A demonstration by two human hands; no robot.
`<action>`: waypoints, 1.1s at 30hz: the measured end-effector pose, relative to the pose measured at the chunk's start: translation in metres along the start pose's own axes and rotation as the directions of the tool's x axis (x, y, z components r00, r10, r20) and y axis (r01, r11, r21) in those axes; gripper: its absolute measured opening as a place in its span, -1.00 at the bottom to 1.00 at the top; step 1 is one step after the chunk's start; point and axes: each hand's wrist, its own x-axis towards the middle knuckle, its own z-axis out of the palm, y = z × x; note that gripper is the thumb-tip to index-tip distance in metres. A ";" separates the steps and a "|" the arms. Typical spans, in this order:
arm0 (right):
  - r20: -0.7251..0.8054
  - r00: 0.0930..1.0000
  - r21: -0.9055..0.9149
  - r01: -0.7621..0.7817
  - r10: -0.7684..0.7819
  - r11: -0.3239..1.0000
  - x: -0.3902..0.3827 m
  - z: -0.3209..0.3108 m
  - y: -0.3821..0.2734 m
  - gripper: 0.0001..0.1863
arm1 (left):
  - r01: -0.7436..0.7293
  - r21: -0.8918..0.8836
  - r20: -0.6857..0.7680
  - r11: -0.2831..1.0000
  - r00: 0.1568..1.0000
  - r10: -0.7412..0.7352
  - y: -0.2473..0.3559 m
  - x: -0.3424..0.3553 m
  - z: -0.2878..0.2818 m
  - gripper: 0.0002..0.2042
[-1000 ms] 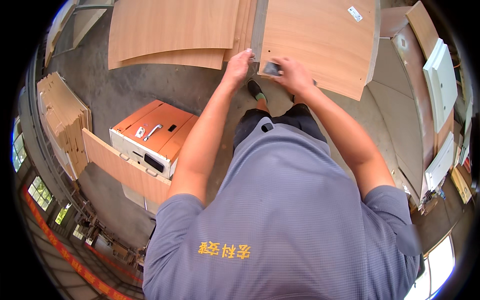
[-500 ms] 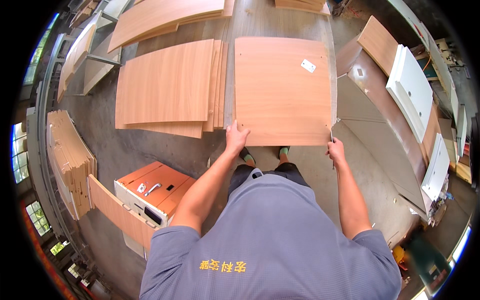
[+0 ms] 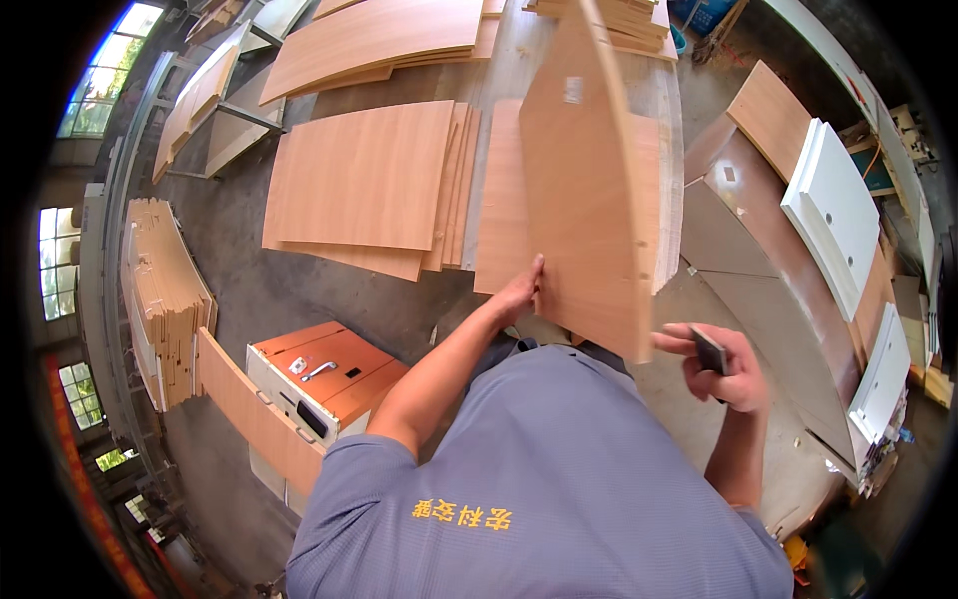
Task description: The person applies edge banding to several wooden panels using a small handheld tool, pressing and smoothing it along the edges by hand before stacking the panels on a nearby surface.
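Note:
A wood-grain panel (image 3: 581, 210) stands tilted up on edge in front of me, its thick right edge turned toward my right side. A small white label (image 3: 573, 90) is on its upper face. My left hand (image 3: 517, 293) is closed on the panel's lower left edge. Off the panel's near lower corner, my right hand (image 3: 726, 367) grips a dark, flat hand tool (image 3: 709, 350), whose exact kind I cannot make out. Some of its fingers stretch toward the corner; whether they touch it is unclear. Behind the raised panel, another wood-grain board (image 3: 499, 205) lies flat, partly hidden.
Stacked wood-grain panels (image 3: 364, 180) lie to the left on the worktable. An orange-topped cabinet (image 3: 324, 369) carries a metal handle-like piece (image 3: 319, 371). Bundled boards (image 3: 165, 299) stand at far left. White panels (image 3: 833, 215) lean along the right.
The panel has gone from flat to tilted up on edge, uncovering a board beneath. My right hand has moved off its right edge, outward and nearer to me, still holding the tool.

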 end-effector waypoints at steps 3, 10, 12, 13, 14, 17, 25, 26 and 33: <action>-0.047 0.990 -0.043 -0.133 0.131 0.990 0.049 0.028 0.007 -0.20 | -0.096 -0.150 0.000 0.984 0.995 0.097 0.094 -0.085 -0.005 -0.09; -0.552 0.808 -0.083 -0.299 0.206 0.950 0.037 -0.047 0.159 -0.44 | -0.467 0.149 -0.358 0.872 0.796 0.488 0.127 -0.182 -0.168 -0.48; -0.622 0.735 0.021 -0.329 0.270 0.944 0.016 -0.046 0.180 -0.46 | -0.412 0.267 -0.449 0.871 0.747 0.490 0.081 -0.160 -0.197 -0.48; -0.682 0.680 0.030 -0.341 0.269 0.940 0.009 -0.041 0.193 -0.45 | -0.511 0.215 -0.446 0.832 0.707 0.549 0.062 -0.149 -0.208 -0.48; -0.740 0.618 0.038 -0.357 0.266 0.933 0.005 -0.035 0.199 -0.45 | -0.603 0.152 -0.447 0.783 0.665 0.599 0.057 -0.139 -0.208 -0.48; -0.805 0.551 0.039 -0.320 0.219 0.947 -0.003 -0.012 0.212 -0.44 | -0.668 -0.023 -0.315 0.743 0.711 0.629 0.061 -0.097 -0.199 -0.49; -0.897 0.391 -0.389 -0.474 -0.208 0.789 -0.003 0.011 0.260 -0.36 | -0.641 -0.117 -0.128 0.759 0.767 0.628 0.063 0.024 -0.134 -0.56; -0.914 0.346 -0.388 -0.584 -0.213 0.713 0.000 0.018 0.257 -0.35 | -0.626 -0.117 -0.096 0.771 0.780 0.618 0.060 0.031 -0.130 -0.56; -0.964 0.202 -0.264 -0.755 -0.170 0.600 0.018 -0.012 0.290 -0.37 | -0.259 0.871 -0.099 0.419 0.742 0.663 0.017 0.049 -0.116 -0.06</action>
